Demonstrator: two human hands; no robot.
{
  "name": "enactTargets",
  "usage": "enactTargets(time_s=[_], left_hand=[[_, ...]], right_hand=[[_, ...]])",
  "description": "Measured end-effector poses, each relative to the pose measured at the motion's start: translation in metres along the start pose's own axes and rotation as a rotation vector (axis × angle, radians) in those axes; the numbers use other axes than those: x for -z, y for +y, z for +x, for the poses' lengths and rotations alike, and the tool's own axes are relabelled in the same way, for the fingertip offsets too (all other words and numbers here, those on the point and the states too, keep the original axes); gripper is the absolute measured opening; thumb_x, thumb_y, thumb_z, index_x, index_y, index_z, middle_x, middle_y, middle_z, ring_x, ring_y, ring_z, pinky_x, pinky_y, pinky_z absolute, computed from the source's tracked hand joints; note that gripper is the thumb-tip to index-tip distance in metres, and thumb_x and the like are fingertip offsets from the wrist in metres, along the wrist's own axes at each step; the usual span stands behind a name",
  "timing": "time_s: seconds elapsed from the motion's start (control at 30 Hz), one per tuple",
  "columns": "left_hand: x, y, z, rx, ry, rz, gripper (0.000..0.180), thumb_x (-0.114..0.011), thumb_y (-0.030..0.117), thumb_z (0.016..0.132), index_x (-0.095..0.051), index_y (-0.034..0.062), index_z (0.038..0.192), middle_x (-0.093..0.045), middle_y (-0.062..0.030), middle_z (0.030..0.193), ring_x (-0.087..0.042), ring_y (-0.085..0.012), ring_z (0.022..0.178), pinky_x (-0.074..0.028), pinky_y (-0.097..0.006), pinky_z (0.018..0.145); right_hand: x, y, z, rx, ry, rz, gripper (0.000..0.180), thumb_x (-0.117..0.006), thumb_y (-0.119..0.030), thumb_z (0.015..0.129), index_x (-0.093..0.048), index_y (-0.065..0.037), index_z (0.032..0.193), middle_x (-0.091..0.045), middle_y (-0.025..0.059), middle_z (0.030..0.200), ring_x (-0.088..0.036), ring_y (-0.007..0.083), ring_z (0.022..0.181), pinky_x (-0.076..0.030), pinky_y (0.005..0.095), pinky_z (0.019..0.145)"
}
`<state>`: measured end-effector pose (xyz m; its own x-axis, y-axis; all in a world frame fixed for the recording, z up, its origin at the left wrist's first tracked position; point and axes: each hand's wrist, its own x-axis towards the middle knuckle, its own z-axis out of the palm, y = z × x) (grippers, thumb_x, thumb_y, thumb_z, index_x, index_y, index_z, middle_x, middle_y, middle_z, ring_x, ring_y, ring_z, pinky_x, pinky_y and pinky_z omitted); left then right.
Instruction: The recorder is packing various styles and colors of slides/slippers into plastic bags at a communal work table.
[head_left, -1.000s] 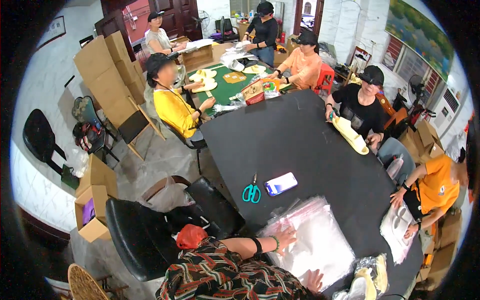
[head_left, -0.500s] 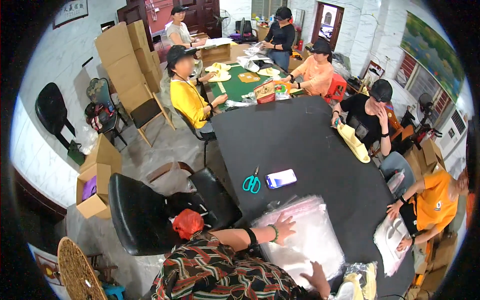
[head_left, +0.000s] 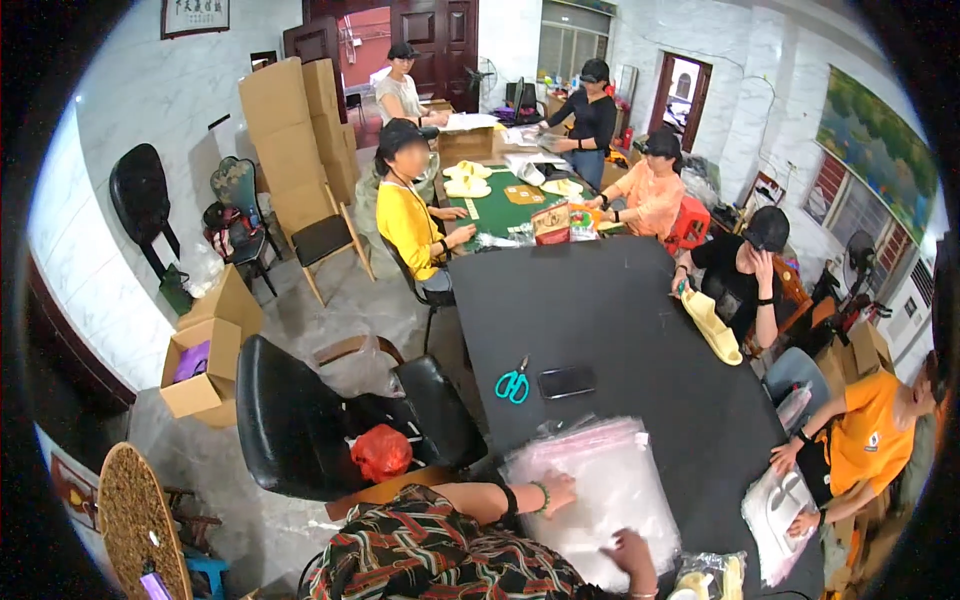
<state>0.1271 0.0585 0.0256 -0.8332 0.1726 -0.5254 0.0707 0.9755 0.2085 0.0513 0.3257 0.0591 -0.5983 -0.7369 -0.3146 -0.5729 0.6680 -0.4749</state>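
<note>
A stack of clear plastic bags (head_left: 610, 480) with pinkish top edges lies on the dark table in front of me. My left hand (head_left: 555, 493), with a green bracelet and a black band on the wrist, rests on the left part of the stack, its fingers loosely bent. Over the stack's lower right part is my right hand (head_left: 630, 553), its thumb apart from the curved fingers and nothing seen in it. Yellow slippers (head_left: 705, 580) in clear plastic lie to the right of that hand.
Beyond the bags lie teal-handled scissors (head_left: 513, 386) and a phone (head_left: 567, 382) with a dark screen. A black chair (head_left: 290, 420) holding a red bag stands at left. Along the right side, one co-worker holds a yellow slipper (head_left: 712, 328); another handles bagged white slippers (head_left: 780, 520).
The view has tilted, so the scene sits lower. My left hand's spread fingers have drawn in; my right hand's fingers have curled somewhat. The phone screen has gone dark.
</note>
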Motion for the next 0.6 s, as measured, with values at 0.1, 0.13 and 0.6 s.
enactTargets(time_s=[0.1, 0.13, 0.6], left_hand=[[0.001, 0.005, 0.000, 0.024, 0.030, -0.066, 0.082, -0.079, 0.033, 0.068, -0.042, 0.0242, 0.140, -0.024, -0.0138, 0.152, -0.028, -0.0318, 0.137, -0.026, -0.065, 0.104], [-0.004, 0.004, -0.003, 0.041, 0.027, -0.074, 0.082, -0.079, 0.033, 0.068, -0.042, 0.0242, 0.140, -0.024, -0.0138, 0.152, -0.028, -0.0318, 0.137, -0.026, -0.065, 0.104], [0.002, 0.001, 0.012, 0.040, 0.014, 0.004, 0.090, -0.082, 0.037, 0.062, -0.040, 0.0271, 0.141, -0.023, -0.0127, 0.152, -0.024, -0.0331, 0.139, -0.020, -0.067, 0.106]], right_hand=[[-0.071, 0.052, -0.012, -0.037, -0.112, -0.025, 0.063, -0.087, -0.043, 0.058, -0.062, -0.003, 0.099, -0.064, 0.0155, 0.089, -0.061, 0.0323, 0.089, -0.050, 0.0408, 0.078], [-0.089, 0.062, -0.013, 0.070, -0.136, -0.085, 0.070, -0.085, -0.048, 0.057, -0.060, -0.002, 0.103, -0.063, 0.0172, 0.097, -0.059, 0.0339, 0.094, -0.049, 0.0427, 0.080], [-0.095, 0.017, -0.032, -0.202, 0.090, -0.060, 0.054, -0.079, -0.031, 0.064, -0.056, -0.007, 0.106, -0.056, 0.0191, 0.103, -0.052, 0.0388, 0.103, -0.046, 0.0480, 0.085]])
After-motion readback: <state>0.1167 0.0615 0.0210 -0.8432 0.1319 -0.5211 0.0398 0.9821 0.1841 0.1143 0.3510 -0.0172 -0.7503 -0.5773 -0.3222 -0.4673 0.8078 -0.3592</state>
